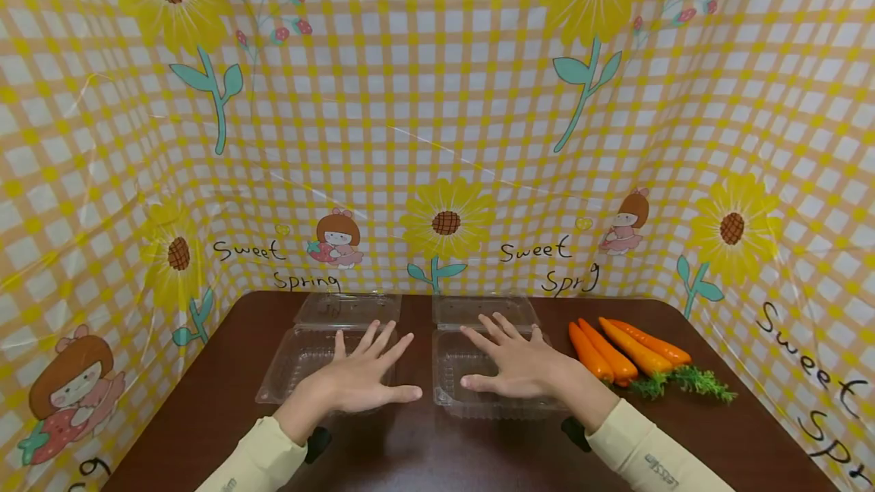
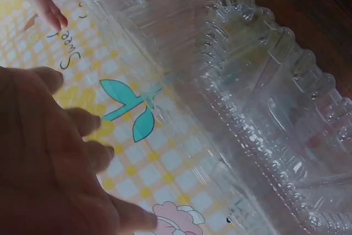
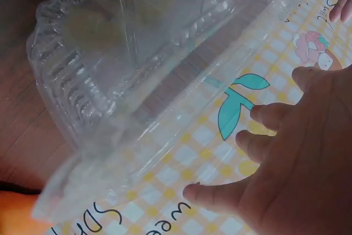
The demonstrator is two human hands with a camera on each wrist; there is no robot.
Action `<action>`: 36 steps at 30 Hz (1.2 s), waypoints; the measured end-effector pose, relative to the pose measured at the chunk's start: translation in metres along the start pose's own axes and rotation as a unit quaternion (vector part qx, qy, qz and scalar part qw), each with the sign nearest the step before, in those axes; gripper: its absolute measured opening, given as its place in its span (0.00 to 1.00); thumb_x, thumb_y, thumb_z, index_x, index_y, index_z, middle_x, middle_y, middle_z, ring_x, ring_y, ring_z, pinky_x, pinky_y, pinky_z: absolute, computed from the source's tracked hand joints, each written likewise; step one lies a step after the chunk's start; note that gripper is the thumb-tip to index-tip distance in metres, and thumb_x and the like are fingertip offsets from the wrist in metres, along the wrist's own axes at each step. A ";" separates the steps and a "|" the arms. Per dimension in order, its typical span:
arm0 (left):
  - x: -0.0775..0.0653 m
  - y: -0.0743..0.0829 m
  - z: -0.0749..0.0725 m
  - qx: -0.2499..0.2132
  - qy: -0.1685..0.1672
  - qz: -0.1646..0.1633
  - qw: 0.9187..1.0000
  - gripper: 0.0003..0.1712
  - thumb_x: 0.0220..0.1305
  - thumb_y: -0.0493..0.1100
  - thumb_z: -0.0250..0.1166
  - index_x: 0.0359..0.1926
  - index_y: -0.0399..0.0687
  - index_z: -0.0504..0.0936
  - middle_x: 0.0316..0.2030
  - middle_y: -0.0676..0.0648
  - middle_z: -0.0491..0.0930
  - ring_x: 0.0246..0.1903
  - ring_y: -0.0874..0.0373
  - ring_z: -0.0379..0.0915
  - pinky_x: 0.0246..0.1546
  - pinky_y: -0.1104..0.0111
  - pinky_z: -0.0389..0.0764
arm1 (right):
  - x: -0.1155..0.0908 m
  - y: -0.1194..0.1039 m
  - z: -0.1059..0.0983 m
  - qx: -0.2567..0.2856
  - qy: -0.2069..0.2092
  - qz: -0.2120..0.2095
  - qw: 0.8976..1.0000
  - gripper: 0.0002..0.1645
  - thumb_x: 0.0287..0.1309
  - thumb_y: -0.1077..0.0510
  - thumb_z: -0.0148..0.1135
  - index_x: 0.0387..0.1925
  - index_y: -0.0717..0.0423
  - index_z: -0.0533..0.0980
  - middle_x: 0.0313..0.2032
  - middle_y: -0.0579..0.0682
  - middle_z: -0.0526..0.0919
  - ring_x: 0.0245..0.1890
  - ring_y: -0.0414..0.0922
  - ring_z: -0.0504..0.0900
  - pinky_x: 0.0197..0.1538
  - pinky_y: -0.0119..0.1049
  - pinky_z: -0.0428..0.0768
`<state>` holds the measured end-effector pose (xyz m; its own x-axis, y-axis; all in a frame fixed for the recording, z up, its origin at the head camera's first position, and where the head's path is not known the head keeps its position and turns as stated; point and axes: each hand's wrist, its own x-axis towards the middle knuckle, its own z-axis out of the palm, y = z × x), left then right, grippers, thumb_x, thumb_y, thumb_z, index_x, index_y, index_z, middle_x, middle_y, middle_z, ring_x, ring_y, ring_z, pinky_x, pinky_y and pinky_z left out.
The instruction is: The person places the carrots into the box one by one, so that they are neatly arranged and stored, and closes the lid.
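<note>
The left hand (image 1: 358, 378) is over the left box (image 1: 283, 372), and the right hand (image 1: 522, 367) is over the right box (image 1: 444, 382). Both hold nothing, with fingers spread apart, so they look free to move. The lids (image 1: 349, 311) are folded back, maybe so they don't cover the boxes. Four carrots (image 1: 633, 345) lie near the right box, perhaps to leave the middle of the table (image 1: 410, 463) free.

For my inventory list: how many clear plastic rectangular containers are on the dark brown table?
2. One clear plastic rectangular container is partly hidden by the bare left hand; the second container is partly hidden by the bare right hand. No others show.
</note>
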<state>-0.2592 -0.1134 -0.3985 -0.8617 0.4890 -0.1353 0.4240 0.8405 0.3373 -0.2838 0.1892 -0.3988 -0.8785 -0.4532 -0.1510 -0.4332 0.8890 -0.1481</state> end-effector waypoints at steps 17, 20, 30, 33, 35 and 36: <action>-0.034 -0.038 -0.011 -0.082 0.172 -0.038 0.981 0.39 0.67 0.66 0.63 0.72 0.54 0.71 0.72 0.46 0.66 0.75 0.44 0.55 0.65 0.38 0.64 | -0.035 0.021 -0.007 0.043 0.220 -0.037 0.974 0.23 0.66 0.44 0.65 0.59 0.47 0.81 0.46 0.43 0.87 0.41 0.40 0.84 0.35 0.35 0.79; -0.045 -0.051 -0.015 -0.076 0.203 -0.043 0.975 0.37 0.67 0.68 0.61 0.69 0.54 0.74 0.68 0.47 0.71 0.71 0.43 0.63 0.61 0.40 0.70 | -0.043 0.031 -0.010 0.089 0.229 -0.022 0.969 0.20 0.67 0.46 0.64 0.57 0.47 0.82 0.35 0.38 0.85 0.30 0.31 0.78 0.31 0.30 0.75; -0.074 -0.093 -0.018 -0.056 0.238 -0.066 0.967 0.40 0.66 0.73 0.57 0.67 0.53 0.75 0.66 0.44 0.72 0.68 0.42 0.63 0.54 0.40 0.74 | -0.075 0.062 -0.010 0.167 0.247 0.044 0.953 0.19 0.69 0.47 0.63 0.55 0.50 0.82 0.33 0.41 0.86 0.21 0.36 0.72 0.23 0.33 0.70; -0.081 -0.105 -0.015 -0.061 0.230 -0.076 0.968 0.42 0.66 0.74 0.56 0.68 0.52 0.74 0.65 0.43 0.72 0.67 0.40 0.63 0.51 0.41 0.75 | -0.080 0.070 -0.004 0.193 0.242 0.065 0.948 0.19 0.70 0.48 0.62 0.56 0.52 0.81 0.31 0.42 0.83 0.25 0.37 0.75 0.23 0.33 0.71; -0.084 -0.112 -0.013 -0.064 0.224 -0.084 0.969 0.43 0.65 0.75 0.56 0.69 0.51 0.73 0.66 0.42 0.70 0.67 0.39 0.63 0.50 0.41 0.75 | -0.082 0.075 -0.002 0.211 0.240 0.079 0.944 0.20 0.70 0.48 0.62 0.57 0.53 0.80 0.32 0.44 0.82 0.25 0.39 0.75 0.23 0.34 0.71; -0.085 -0.115 -0.013 -0.067 0.221 -0.086 0.969 0.44 0.65 0.75 0.56 0.70 0.51 0.72 0.67 0.42 0.69 0.67 0.38 0.62 0.50 0.41 0.75 | -0.083 0.077 -0.001 0.218 0.239 0.086 0.942 0.21 0.70 0.48 0.62 0.57 0.53 0.80 0.33 0.45 0.81 0.25 0.39 0.74 0.23 0.34 0.71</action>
<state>-0.2382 -0.2545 -0.4135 -0.9642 0.1713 0.2023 0.2487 0.8488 0.4666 -0.2445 0.2958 -0.3968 -0.9635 -0.1317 0.2330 -0.2444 0.7879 -0.5653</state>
